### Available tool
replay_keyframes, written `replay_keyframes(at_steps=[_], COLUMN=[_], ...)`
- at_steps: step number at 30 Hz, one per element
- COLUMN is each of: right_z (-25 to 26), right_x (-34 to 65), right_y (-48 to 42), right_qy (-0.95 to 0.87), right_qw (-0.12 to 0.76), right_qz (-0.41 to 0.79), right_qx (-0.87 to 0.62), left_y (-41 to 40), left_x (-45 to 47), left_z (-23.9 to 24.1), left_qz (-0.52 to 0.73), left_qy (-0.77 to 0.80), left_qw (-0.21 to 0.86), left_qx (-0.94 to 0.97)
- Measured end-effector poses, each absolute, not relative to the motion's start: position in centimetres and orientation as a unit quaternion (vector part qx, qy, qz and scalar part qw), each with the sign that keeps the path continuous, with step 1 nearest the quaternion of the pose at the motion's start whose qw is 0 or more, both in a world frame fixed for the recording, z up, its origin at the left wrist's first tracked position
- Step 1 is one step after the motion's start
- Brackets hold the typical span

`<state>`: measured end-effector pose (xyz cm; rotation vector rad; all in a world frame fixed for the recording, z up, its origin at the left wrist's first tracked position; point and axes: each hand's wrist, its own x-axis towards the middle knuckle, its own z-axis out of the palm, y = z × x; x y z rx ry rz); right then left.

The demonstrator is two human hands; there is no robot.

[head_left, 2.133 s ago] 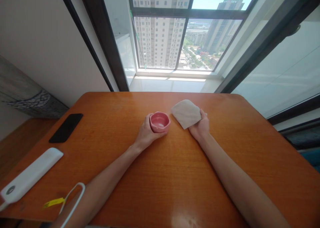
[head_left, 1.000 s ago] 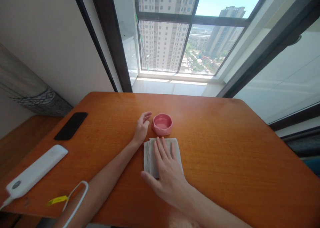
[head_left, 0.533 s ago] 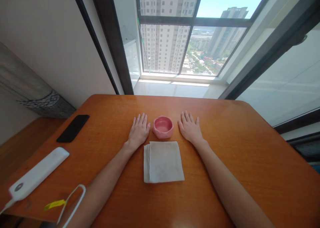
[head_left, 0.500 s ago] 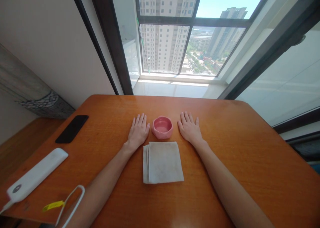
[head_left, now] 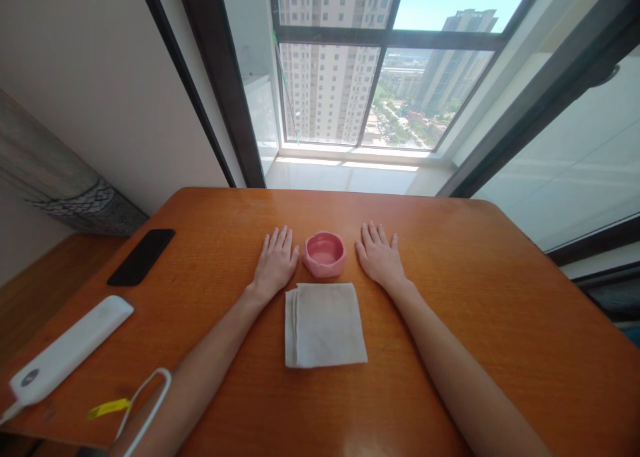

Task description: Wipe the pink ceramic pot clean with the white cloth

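Two hands (head_left: pixel 274 263) (head_left: pixel 383 260) — flat, one bowl (head_left: pixel 324 263), one cloth (head_left: pixel 327 325)

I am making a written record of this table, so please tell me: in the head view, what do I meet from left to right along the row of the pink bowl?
Black phone, left hand, pink bowl, right hand.

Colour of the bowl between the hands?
Pink bowl, inside and out; the head view shows it best.
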<state>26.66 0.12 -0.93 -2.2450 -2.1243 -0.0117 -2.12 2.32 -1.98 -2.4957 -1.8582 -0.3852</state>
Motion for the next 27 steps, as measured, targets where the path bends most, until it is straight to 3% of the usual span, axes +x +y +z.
replay_keyframes(at_steps=[6, 11, 15, 20, 27], right_z=[-1.2, -1.3, -1.3, -1.4, -1.6], right_x=[26.7, 26.8, 26.8, 26.9, 27.0], right_y=[0.2, 0.3, 0.4, 0.4, 0.5], right_qy=[-0.684, -0.685, -0.684, -0.686, -0.686], right_qw=[0.034, 0.041, 0.036, 0.048, 0.05], right_qz=[-0.006, -0.007, -0.003, -0.001, -0.005], right_qx=[-0.728, -0.727, -0.729, -0.726, -0.726], left_y=[2.4, 0.4, -1.6, -2.0, 0.6], left_x=[-2.4, -1.4, 0.5, 1.6, -1.5], left_z=[-1.6, 1.6, 3.6, 3.0, 3.1], left_qz=[-0.188, -0.347, -0.271, -0.201, -0.202], left_qy=[-0.576, -0.407, -0.323, -0.355, -0.429], left_qw=[-0.034, -0.064, -0.019, -0.002, -0.017], left_qx=[-0.795, -0.843, -0.907, -0.913, -0.88])
